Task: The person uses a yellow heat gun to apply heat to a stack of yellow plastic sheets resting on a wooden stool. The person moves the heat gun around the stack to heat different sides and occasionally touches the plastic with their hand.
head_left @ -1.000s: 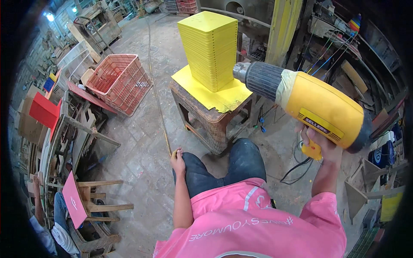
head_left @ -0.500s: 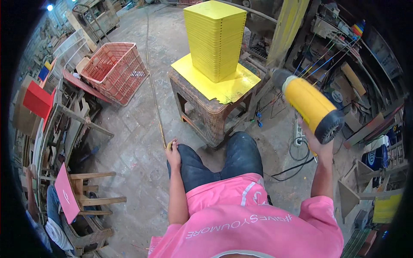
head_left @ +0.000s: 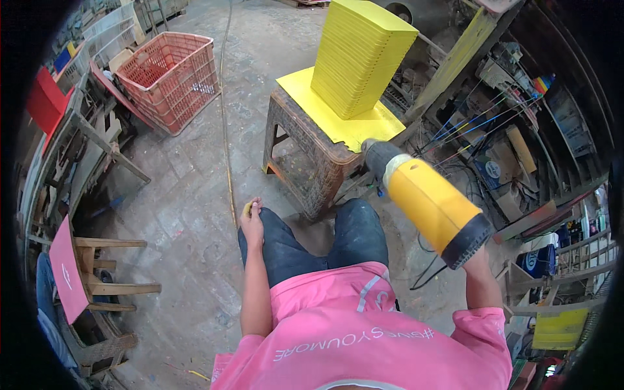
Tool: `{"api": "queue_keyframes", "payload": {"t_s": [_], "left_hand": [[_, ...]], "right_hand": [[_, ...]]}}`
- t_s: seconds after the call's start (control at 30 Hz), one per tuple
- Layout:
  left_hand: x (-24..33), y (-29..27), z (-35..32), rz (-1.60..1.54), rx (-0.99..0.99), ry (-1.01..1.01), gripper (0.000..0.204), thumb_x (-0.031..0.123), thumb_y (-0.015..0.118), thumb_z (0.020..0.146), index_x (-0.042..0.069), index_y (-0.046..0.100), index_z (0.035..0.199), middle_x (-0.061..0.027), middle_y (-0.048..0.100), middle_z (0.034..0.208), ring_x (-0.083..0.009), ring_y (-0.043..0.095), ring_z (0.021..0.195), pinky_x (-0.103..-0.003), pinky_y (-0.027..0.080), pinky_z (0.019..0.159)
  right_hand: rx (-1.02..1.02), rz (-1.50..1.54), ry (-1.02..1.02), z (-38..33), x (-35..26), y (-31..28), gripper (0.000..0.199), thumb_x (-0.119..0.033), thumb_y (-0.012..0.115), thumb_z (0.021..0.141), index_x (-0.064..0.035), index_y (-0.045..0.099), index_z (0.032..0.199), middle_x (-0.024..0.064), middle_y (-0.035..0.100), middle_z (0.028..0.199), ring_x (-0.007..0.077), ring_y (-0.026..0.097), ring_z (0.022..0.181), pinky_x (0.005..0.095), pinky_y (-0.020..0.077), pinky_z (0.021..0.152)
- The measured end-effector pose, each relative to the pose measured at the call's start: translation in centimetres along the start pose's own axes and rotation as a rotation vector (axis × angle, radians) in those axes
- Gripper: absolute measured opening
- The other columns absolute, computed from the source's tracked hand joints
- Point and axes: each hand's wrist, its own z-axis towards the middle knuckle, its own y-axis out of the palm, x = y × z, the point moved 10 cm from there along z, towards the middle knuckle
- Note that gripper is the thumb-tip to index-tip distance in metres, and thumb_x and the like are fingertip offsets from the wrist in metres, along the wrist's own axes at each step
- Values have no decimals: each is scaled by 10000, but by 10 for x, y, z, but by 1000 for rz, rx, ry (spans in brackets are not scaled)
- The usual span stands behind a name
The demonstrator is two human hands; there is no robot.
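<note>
My right hand [head_left: 476, 262] grips a pistol-shaped power tool [head_left: 432, 205], yellow with black ends; the tool hides most of my fingers. The frames do not settle whether it is a drill or a heat gun. Its black nose is over the near right corner of a worn brown stool [head_left: 325, 170]. On that stool lies a flat yellow sheet [head_left: 297, 83], bearing a tall, neat stack of yellow tapered pieces [head_left: 364, 58]. By my left thigh, my left hand [head_left: 252, 222] has its fingers curled around something small and yellowish that I cannot make out.
A red plastic crate [head_left: 170, 84] stands on the floor at far left. Nearer on the left is a wooden chair with a pink panel [head_left: 69, 270]. A thin hose or cable [head_left: 227, 143] runs along the floor. Cluttered shelving [head_left: 507, 156] lines the right; a black cord [head_left: 426, 276] hangs below the tool.
My right hand has brought the power tool left and down, its nose now at the stool's corner. My left hand stays by my thigh. The whole view has shifted somewhat.
</note>
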Motion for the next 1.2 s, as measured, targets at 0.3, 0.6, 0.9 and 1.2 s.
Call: {"api": "queue_keyframes", "payload": {"t_s": [0.3,0.6,0.9,1.2], "left_hand": [[-10,1,5,-28,-66,-1,323,194,471,986,-44,582,1172,-146,640,1150,-218,614,1043,-309,450,905],[-19,1,11,-34,-87,-14,314,194,470,987,-43,593,1153,-132,646,1142,-205,617,1034,-305,445,899],[-17,0,12,-47,-77,-28,313,199,470,986,-35,600,1149,-127,651,1129,-202,623,1025,-303,444,895],[-24,-7,14,-106,-67,-47,298,182,469,984,-30,603,1144,-121,653,1123,-192,618,1028,-305,454,903]], "right_hand": [[258,-116,84,44,-38,-54,453,-178,790,750,-35,604,1138,86,661,1030,216,625,974,344,466,871],[473,-33,306,77,-79,-101,272,-149,703,857,-35,655,1099,88,692,1044,213,646,996,337,488,869],[398,216,165,99,-99,-87,308,-106,680,832,12,633,1112,111,677,1059,212,640,991,318,481,868],[120,305,137,113,-110,-19,382,-65,705,753,62,618,1103,145,668,1049,188,641,958,289,474,847]]}}
